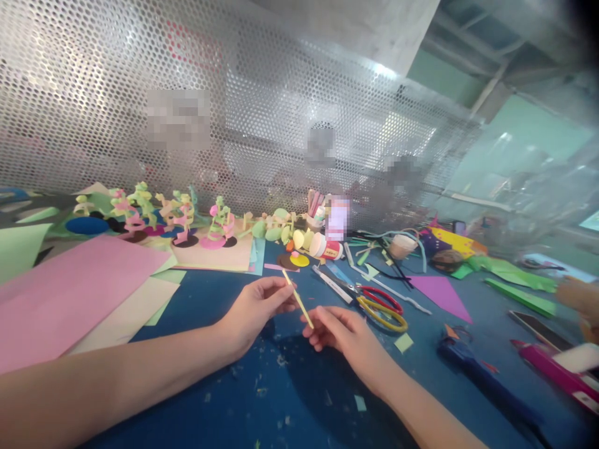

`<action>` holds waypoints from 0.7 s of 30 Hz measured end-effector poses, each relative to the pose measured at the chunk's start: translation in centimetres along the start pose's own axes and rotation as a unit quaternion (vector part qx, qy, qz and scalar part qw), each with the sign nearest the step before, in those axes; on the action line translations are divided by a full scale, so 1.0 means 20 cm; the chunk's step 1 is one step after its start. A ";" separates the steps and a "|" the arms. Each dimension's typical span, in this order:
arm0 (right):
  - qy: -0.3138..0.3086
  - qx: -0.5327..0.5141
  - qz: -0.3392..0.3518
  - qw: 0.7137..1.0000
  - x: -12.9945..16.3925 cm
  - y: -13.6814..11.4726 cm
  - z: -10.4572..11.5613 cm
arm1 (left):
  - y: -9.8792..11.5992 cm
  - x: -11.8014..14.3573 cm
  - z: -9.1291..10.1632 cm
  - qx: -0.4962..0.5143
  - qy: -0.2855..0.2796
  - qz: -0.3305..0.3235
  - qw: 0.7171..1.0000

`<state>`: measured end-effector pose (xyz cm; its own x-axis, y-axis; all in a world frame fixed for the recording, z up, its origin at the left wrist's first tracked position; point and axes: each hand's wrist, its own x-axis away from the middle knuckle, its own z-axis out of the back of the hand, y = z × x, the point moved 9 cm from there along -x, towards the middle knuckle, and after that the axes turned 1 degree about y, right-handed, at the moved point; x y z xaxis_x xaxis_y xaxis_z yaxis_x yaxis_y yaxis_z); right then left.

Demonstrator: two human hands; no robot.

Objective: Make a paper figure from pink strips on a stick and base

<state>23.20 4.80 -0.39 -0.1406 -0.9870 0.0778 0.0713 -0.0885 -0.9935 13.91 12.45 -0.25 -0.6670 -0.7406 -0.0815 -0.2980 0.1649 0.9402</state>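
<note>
A thin pale yellow strip (299, 302), apparently rolled or folded paper, slants between my two hands above the blue tabletop. My left hand (262, 305) is closed, pinching the strip near its upper half between thumb and fingers. Around the strip's lower end, the fingers of my right hand (341, 333) are curled, with the thumb close to it. To the right of my hands lie scissors with yellow handles (384, 313) and another pair with red handles (386, 298). A white-handled craft knife or marker (333, 285) rests beside them.
Pink paper sheets (79, 293) cover the left side. Several small paper figures (182, 218) stand along the back, before a perforated metal screen (262, 112). A white glue jar (326, 247) lies near the middle. A dark blue glue gun (482, 374) and a magenta tool (552, 368) sit at right.
</note>
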 end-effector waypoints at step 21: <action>0.027 0.172 0.031 0.984 0.00 -0.04 0.02 | 0.00 0.01 0.00 0.009 0.001 0.009 1.000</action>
<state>23.57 4.80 0.38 -0.1773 -0.9841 0.0045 0.4099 -0.0780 -0.9088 13.87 12.32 -0.17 -0.6710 -0.7388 -0.0633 -0.2973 0.1899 0.9357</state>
